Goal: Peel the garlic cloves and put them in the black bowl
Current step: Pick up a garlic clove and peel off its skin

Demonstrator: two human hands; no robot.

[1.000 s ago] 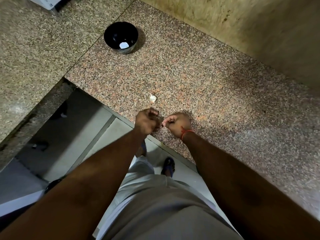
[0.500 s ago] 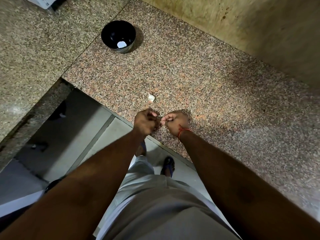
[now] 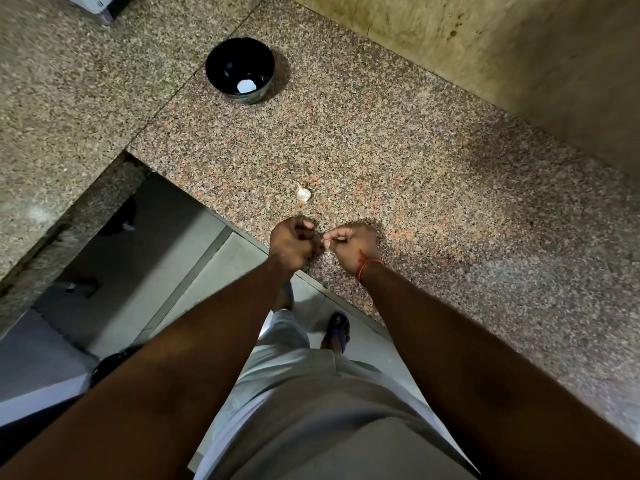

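1. No brand, label or readable writing shows on anything in view.
2. The speckled pink-and-grey granite worktop (image 3: 398,161) carries the round glossy black bowl (image 3: 239,69), which stands upright near the far edge; every place below is told from this bowl.
3. Inside the bowl, on its bottom toward the near side, lies one small pale white piece (image 3: 246,86); it is too small and bright to tell whether it is a peeled clove.
4. A small whitish garlic clove with papery skin and a pointed tip (image 3: 303,194) lies alone on the worktop, well nearer the person than the bowl and slightly to its right, touching nothing.
5. The left hand (image 3: 292,243) is nearer still, at the worktop's front edge, with its fingers curled into a loose fist; what they enclose is hidden.
6. The right hand (image 3: 351,241) is just beside the left hand, on its right, its thumb and fingers curled and pinching a tiny pale bit (image 3: 326,241) that faces the left hand; whether this is skin or clove cannot be told.
7. A thin red thread (image 3: 367,263) circles the right wrist.
8. Beyond the bowl to its right rises a mottled yellowish stone wall (image 3: 502,50).
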